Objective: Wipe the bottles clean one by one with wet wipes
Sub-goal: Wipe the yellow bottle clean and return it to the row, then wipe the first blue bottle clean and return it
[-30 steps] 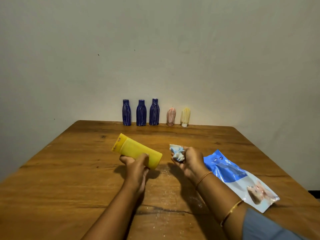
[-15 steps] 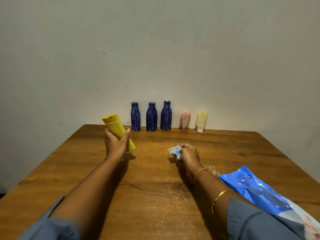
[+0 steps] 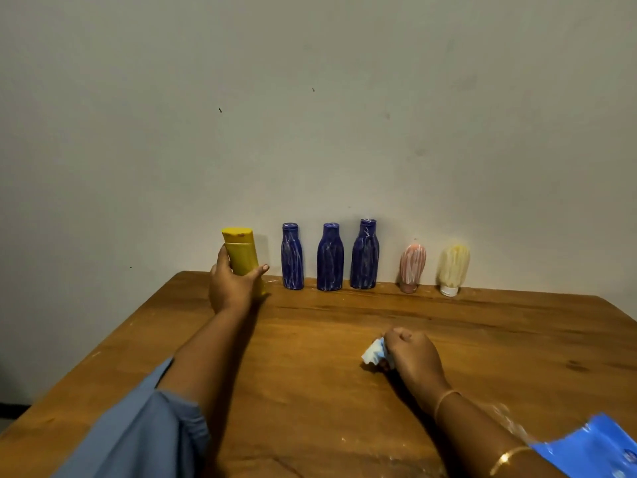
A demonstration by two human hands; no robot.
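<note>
Returning the yellow bottle (image 3: 241,257), seemingly wiped, to eleven o'clock
The left hand (image 3: 229,288) grips it; the right hand (image 3: 415,360) clutches the wet wipe (image 3: 373,354)

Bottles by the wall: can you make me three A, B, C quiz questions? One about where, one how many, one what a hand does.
1. Where is the yellow bottle?
A. left end of the row
B. on the floor
C. inside a box

2. How many blue bottles are there?
A. two
B. three
C. five

3. What does the right hand do?
A. lies flat
B. points up
C. grips a wipe

Answers: 1 A, the left hand holds it upright left of the blue ones. 2 B, three stand side by side. 3 C, it is curled round the wipe.
</note>
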